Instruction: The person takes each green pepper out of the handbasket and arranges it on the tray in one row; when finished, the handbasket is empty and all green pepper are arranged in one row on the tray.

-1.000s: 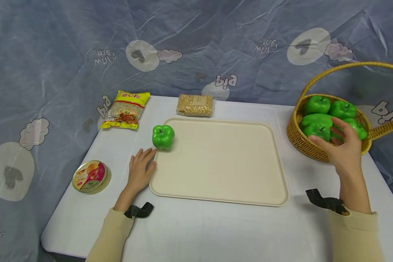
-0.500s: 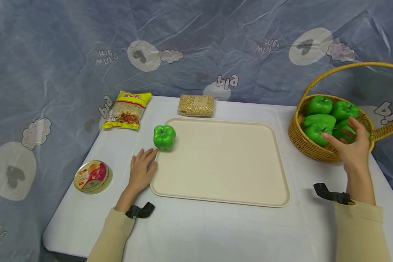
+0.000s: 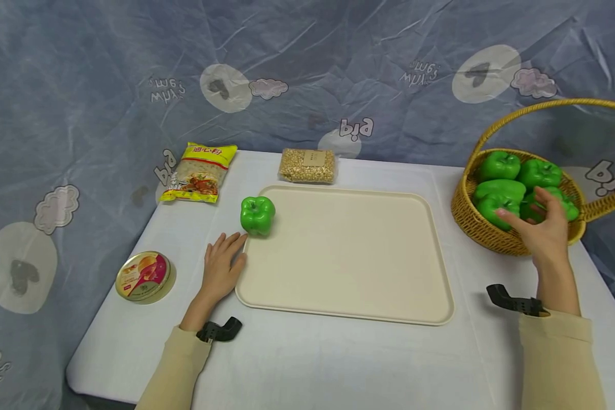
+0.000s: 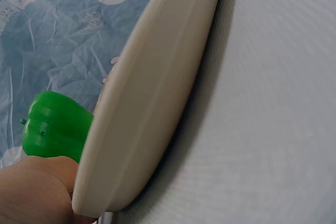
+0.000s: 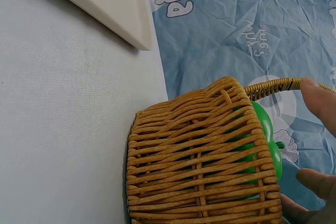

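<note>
A green bell pepper (image 3: 257,215) sits on the upper left corner of the beige tray (image 3: 343,256). My left hand (image 3: 219,267) lies at the tray's left edge, its fingers extended, fingertips just below that pepper. At the right stands a wicker basket (image 3: 463,219) holding several green peppers (image 3: 499,165). Over its near side hovers my right hand (image 3: 548,230), thumb and fingers spread apart around a pepper (image 3: 569,206) that it partly hides. In the right wrist view, the thumb and fingers are parted beside the basket rim, with a green pepper (image 5: 268,129) showing there.
A yellow food bag (image 3: 200,172) and a clear pack of grains (image 3: 307,165) lie behind the tray. A round tin (image 3: 143,276) stands at the left. The basket's tall handle (image 3: 564,102) arches up at the right.
My right hand shifted right over the basket, then slightly back left and down toward the peppers. The left hand and the pepper on the tray stayed put.
</note>
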A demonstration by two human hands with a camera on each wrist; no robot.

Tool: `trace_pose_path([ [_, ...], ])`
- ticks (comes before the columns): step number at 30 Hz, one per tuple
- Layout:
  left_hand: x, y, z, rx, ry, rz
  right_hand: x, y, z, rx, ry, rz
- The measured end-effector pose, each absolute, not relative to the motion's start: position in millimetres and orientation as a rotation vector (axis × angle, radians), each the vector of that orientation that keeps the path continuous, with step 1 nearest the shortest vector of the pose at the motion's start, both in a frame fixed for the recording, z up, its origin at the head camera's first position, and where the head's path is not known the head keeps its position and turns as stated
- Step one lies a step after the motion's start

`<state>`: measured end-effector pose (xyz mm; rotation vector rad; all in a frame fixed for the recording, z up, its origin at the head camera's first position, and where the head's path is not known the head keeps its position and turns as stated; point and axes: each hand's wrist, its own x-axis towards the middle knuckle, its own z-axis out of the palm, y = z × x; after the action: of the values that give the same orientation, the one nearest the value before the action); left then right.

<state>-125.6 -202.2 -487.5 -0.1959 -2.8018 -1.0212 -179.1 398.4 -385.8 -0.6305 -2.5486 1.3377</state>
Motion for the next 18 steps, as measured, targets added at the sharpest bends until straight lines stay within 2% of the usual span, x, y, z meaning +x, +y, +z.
trace_pose_path([
  [18, -125.5, -201.4, -486.6, -0.196, -2.803, -1.021, -182.2, 397.6, -388.9, -0.564, -2.707, 1.219],
])
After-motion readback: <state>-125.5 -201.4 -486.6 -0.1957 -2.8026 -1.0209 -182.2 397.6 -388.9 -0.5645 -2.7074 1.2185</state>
